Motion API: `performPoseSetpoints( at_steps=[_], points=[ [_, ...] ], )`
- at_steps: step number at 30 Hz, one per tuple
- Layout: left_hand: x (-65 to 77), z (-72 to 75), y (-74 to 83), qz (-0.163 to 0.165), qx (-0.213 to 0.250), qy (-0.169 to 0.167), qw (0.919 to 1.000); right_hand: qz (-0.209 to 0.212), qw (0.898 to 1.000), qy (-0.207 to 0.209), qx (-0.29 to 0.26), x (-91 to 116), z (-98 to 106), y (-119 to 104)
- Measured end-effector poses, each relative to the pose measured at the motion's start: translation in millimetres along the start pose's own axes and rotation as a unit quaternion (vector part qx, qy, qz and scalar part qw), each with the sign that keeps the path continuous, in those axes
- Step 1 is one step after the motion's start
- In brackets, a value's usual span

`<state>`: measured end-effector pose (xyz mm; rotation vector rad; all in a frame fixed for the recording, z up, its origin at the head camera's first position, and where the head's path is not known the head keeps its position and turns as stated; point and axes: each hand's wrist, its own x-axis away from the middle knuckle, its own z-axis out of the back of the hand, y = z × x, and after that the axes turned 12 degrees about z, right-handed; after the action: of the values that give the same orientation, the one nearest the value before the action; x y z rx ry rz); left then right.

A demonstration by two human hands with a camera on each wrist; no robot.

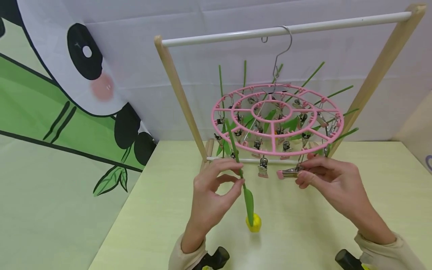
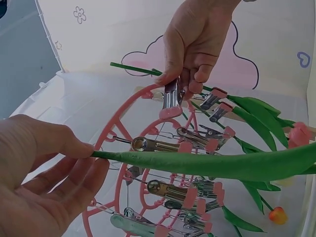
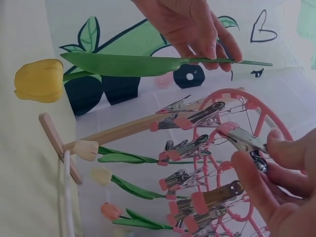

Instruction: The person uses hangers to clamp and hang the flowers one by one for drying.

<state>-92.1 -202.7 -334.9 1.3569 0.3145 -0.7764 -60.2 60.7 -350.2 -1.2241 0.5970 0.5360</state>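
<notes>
My left hand (image 1: 216,193) pinches the green stem of a yellow artificial tulip (image 1: 254,222) between thumb and fingers, with the bloom hanging downward. Its long green leaf (image 2: 197,164) crosses in front of the clips in the left wrist view. My right hand (image 1: 327,180) pinches a metal clip (image 1: 289,173) with pink tips at the front right of a round pink hanger rack (image 1: 274,146). This clip points left, toward the tulip; in the right wrist view, thumb and fingers are at its handle end (image 3: 259,160). The tulip and clip are apart.
The rack hangs by a metal hook (image 1: 287,41) from a white bar (image 1: 229,36) on a wooden frame (image 1: 180,97). Several tulips, one pale (image 3: 86,149) and one pink (image 3: 111,211), hang from other clips. A pale yellow table (image 1: 141,225) lies below.
</notes>
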Motion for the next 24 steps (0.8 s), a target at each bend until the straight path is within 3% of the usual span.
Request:
performPoseSetpoints(
  at_steps=[7,12,21,24],
  points=[
    [-2.2,1.2,-2.9,-0.002,0.009,0.011,0.9999,0.061,0.985,0.068,-0.148,4.7,-2.8,6.9],
    [-3.1,0.5,-2.7,-0.003,0.014,0.022,0.9997,0.077,0.977,0.071,-0.185,3.0,-1.6,7.3],
    [-3.8,0.2,1.4,-0.001,0.021,0.04,0.999,0.081,0.983,0.056,-0.152,-0.2,-0.5,2.3],
    [-8.1,-2.7,4.8,0.002,0.032,0.033,0.9989,0.099,0.979,0.061,-0.165,-0.4,1.3,1.8]
  ],
)
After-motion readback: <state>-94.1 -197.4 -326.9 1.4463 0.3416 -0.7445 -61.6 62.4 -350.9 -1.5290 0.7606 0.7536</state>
